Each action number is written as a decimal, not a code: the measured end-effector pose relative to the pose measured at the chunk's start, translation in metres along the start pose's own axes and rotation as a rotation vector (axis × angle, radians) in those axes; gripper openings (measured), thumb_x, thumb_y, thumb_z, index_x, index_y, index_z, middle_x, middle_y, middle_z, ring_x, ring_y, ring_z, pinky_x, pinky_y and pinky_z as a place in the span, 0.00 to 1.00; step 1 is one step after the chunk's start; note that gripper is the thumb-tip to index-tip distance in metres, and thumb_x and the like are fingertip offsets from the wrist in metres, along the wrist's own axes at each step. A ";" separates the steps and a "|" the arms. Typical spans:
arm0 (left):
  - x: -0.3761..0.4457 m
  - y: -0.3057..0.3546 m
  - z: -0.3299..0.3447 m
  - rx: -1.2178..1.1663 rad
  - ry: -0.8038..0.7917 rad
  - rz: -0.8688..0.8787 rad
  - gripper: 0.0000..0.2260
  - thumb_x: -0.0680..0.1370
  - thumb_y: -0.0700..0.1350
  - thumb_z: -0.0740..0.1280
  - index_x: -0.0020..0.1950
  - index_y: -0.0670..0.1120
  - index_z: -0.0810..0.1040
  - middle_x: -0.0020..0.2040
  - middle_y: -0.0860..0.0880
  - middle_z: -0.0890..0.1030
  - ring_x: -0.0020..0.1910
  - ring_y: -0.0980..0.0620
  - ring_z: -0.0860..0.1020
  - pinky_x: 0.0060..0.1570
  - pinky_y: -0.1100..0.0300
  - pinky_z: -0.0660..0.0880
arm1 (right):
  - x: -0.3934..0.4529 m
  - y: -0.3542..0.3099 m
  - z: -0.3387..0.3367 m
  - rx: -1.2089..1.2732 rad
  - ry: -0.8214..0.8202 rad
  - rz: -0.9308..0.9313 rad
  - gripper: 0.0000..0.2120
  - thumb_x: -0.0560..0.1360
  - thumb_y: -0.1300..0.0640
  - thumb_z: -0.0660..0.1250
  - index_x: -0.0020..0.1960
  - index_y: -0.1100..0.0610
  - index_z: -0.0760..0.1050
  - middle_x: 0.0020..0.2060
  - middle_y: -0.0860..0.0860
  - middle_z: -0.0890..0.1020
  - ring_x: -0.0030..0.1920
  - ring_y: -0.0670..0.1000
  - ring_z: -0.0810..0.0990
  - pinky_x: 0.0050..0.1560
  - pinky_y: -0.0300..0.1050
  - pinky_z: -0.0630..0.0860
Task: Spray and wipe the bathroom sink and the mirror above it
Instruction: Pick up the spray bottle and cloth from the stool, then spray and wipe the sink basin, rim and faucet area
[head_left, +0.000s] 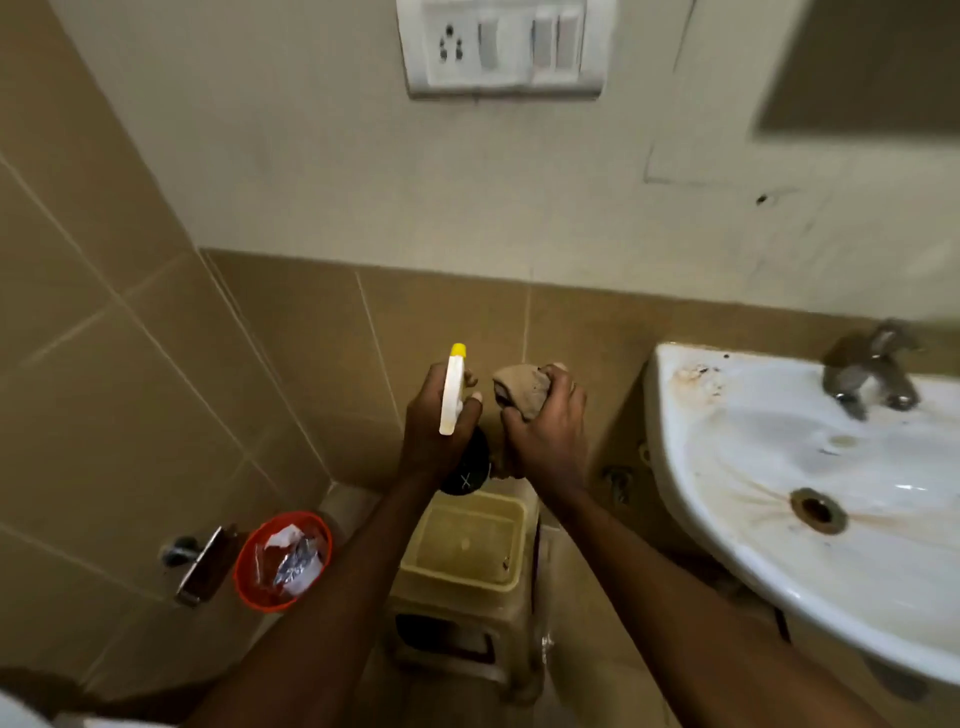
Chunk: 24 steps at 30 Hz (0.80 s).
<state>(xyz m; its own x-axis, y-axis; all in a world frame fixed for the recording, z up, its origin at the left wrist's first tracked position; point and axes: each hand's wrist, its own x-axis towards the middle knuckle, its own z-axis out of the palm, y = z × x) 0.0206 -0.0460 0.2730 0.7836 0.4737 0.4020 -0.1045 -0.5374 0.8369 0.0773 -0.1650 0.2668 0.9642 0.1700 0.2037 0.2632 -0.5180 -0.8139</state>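
The white sink (769, 457) hangs on the wall at the right, its basin streaked with brownish stains around the drain (818, 511), with a metal tap (872, 371) at its back rim. A corner of the mirror (862, 67) shows at the upper right, blurred. Left of the sink, below both hands, a beige plastic stool (467, 566) stands on the floor, and further left an orange bin (244, 577) holding crumpled scraps sits near the tiled side wall, beside a metal fitting (200, 564). A white switch panel (501, 47) is mounted on the wall above.

The spray bottle (453, 395), white-headed with a yellow nozzle and dark body, is gripped in the left hand (436, 426), nozzle pointing at the wall ahead. Just beside it, the right hand (550, 431) clutches a bunched beige cloth (522, 389). Both hands are raised side by side, well left of the sink, forearms stretched forward.
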 end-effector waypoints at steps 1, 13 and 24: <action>0.002 0.020 0.001 -0.014 0.010 0.012 0.11 0.73 0.43 0.64 0.53 0.41 0.74 0.44 0.55 0.77 0.44 0.54 0.77 0.45 0.63 0.73 | 0.001 -0.010 -0.018 0.009 0.027 -0.023 0.30 0.69 0.50 0.70 0.67 0.52 0.63 0.61 0.54 0.69 0.55 0.55 0.74 0.48 0.46 0.72; -0.006 0.250 0.083 -0.106 -0.074 0.168 0.06 0.73 0.42 0.64 0.49 0.44 0.74 0.40 0.49 0.78 0.36 0.56 0.75 0.36 0.70 0.69 | 0.007 -0.022 -0.258 0.031 0.288 -0.098 0.27 0.68 0.54 0.72 0.63 0.57 0.66 0.61 0.54 0.69 0.56 0.58 0.75 0.48 0.45 0.71; -0.019 0.390 0.208 -0.189 -0.135 0.238 0.04 0.75 0.41 0.64 0.48 0.43 0.73 0.38 0.48 0.77 0.35 0.51 0.74 0.37 0.61 0.71 | 0.037 0.016 -0.445 0.035 0.457 -0.135 0.28 0.69 0.53 0.73 0.64 0.57 0.65 0.62 0.55 0.69 0.57 0.55 0.75 0.49 0.44 0.72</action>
<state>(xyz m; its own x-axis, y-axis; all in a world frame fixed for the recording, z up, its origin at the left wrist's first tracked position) 0.0925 -0.4100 0.5138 0.7964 0.2465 0.5522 -0.3965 -0.4766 0.7846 0.1316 -0.5402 0.5035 0.8391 -0.1559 0.5211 0.3937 -0.4871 -0.7796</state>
